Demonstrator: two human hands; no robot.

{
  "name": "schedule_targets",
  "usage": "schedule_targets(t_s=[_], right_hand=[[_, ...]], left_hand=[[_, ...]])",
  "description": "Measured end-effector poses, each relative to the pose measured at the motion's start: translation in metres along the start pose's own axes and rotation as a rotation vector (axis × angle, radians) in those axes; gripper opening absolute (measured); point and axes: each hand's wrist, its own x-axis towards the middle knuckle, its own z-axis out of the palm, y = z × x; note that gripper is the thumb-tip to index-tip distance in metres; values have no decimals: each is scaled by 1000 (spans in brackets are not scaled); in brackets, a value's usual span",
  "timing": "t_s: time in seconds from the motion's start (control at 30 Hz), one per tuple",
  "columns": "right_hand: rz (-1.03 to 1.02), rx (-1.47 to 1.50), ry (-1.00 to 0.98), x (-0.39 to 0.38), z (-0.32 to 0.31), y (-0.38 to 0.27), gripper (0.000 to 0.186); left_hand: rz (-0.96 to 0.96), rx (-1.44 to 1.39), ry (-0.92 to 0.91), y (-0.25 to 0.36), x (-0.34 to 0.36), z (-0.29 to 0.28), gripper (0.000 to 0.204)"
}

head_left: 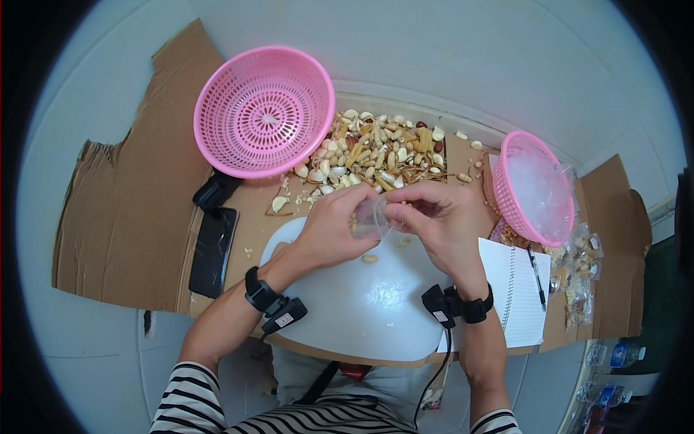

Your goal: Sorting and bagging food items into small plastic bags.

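Note:
My left hand [340,220] is wrapped round a small clear plastic bag [370,218], with its mouth turned toward the right. A few pale bits show through the plastic. My right hand [434,213] is closed in a pinch at the bag's mouth, thumb against fingers; what it holds is mostly hidden. Below both hands lies a white cutting board [340,304] with a peanut [370,258] and some small scraps on it. Just beyond my hands spreads a heap of peanuts [372,148] mixed with garlic cloves, dried yellowish strips and several red dates.
At the back left stands an empty pink basket [264,112]; another pink basket [535,189] at right holds clear plastic bags. A black phone [214,253] lies left of the board. To the right are a spiral notebook [515,289], a pen [536,278] and several filled packets [580,278].

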Motion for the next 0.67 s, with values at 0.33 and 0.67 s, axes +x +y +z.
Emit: schedule_targets(t_s=[0.33, 0.67], right_hand=[[-115, -322, 29, -4, 8, -2, 23], [-47, -188, 224, 9, -24, -1, 17]], left_hand=[[23, 56, -26, -1, 1, 0, 42], [-54, -104, 60, -2, 1, 5, 35]])
